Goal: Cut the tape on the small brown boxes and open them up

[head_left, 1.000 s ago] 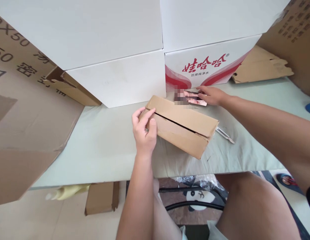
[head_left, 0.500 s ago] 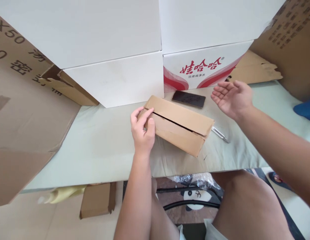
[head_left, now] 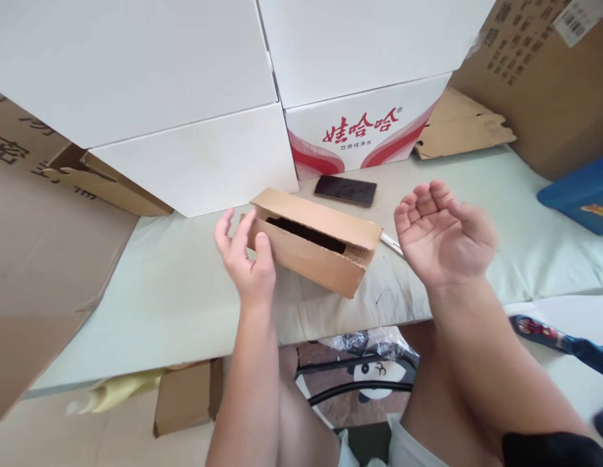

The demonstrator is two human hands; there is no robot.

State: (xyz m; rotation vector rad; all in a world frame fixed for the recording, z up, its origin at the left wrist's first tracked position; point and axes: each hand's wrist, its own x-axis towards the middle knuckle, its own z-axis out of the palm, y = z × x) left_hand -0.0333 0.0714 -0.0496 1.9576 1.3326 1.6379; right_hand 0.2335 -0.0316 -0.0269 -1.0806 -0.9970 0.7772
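Note:
A small brown cardboard box [head_left: 311, 267] rests on the pale green cloth, its top flaps parted along a dark gap. My left hand [head_left: 248, 259] is at the box's left end, fingers apart and thumb by the near edge; whether it touches the cardboard I cannot tell. To the right of the box, my right hand [head_left: 445, 237] is raised palm up, fingers loosely curled and holding nothing. Between that hand and the box lies a silvery utility knife [head_left: 391, 244], its far end hidden by the hand. A dark phone [head_left: 345, 191] lies behind the box.
White cartons [head_left: 194, 175] are stacked at the back, one with red lettering [head_left: 362, 126]. Large brown cardboard stands left [head_left: 53, 259] and right [head_left: 549, 97]. A blue container [head_left: 581, 198] sits at the right. Below the cloth's front edge, another brown box [head_left: 182, 399] is on the floor.
The gap between the box's flaps has widened. My left hand's fingers have lifted off the box top. My right hand has come nearer to me, palm turned up, and the view has shifted right.

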